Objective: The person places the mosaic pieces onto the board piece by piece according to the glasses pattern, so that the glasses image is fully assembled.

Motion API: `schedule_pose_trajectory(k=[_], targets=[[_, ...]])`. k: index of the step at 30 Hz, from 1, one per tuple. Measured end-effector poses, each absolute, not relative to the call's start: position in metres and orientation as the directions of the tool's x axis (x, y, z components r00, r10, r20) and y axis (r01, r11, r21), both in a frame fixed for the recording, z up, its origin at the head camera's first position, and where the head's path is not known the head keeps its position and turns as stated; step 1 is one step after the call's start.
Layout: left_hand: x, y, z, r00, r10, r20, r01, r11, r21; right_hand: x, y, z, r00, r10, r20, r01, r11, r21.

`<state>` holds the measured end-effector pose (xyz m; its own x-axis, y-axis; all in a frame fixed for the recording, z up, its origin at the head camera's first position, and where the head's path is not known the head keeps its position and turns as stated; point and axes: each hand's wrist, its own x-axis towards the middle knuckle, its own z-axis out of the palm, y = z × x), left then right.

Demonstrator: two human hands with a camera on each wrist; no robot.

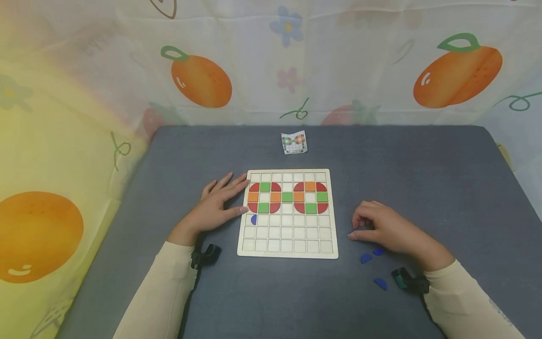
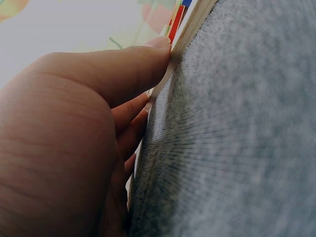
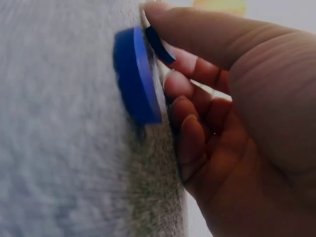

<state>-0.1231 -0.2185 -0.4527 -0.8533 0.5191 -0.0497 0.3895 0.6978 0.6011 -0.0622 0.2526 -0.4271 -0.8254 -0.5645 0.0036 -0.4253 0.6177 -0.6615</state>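
Observation:
A pale wooden grid board [image 1: 287,232] lies on the table with red quarter-round, green and orange square pieces forming two rings joined by a green square. One blue half-round piece [image 1: 254,220] sits in a left cell below them. My left hand [image 1: 213,207] rests with extended fingers and thumb touching the board's left edge. To the right of the board, my right hand [image 1: 387,228] pinches a small blue piece [image 3: 159,45] between thumb and fingers, low at the table surface. Another blue half-round piece [image 3: 136,76] lies close to that hand in the right wrist view.
Loose blue half-round pieces [image 1: 380,284] are scattered on the grey table [image 1: 288,296] beside the right wrist. A small printed pattern card [image 1: 294,142] lies beyond the board. Behind the table hangs a fruit-print cloth [image 1: 360,61].

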Motion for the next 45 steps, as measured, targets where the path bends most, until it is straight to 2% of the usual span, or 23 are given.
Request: schedule_pose_trajectory(k=[4,10,25,32,45], targets=[[-0.123,-0.219,-0.452,-0.853,0.519,-0.053,0.388,0.700,0.600,-0.062,0.252,-0.427,-0.820,-0.572,0.001,-0.436,0.624,-0.649],[-0.122,-0.219,-0.452,-0.855,0.515,-0.059,0.382,0.703,0.599,-0.060,0.256,-0.423,-0.813,-0.581,-0.032,-0.405,0.604,-0.686],[-0.122,-0.217,-0.451,-0.859,0.507,-0.067,0.374,0.711,0.596,-0.058,0.251,-0.420,-0.854,-0.518,-0.055,-0.344,0.641,-0.686],[-0.123,-0.217,-0.451,-0.859,0.508,-0.060,0.376,0.708,0.598,-0.061,0.262,-0.415,-0.825,-0.559,-0.076,-0.345,0.607,-0.716],[-0.124,-0.218,-0.454,-0.860,0.505,-0.068,0.372,0.713,0.594,-0.060,0.257,-0.419,-0.837,-0.546,-0.034,-0.390,0.639,-0.663]])
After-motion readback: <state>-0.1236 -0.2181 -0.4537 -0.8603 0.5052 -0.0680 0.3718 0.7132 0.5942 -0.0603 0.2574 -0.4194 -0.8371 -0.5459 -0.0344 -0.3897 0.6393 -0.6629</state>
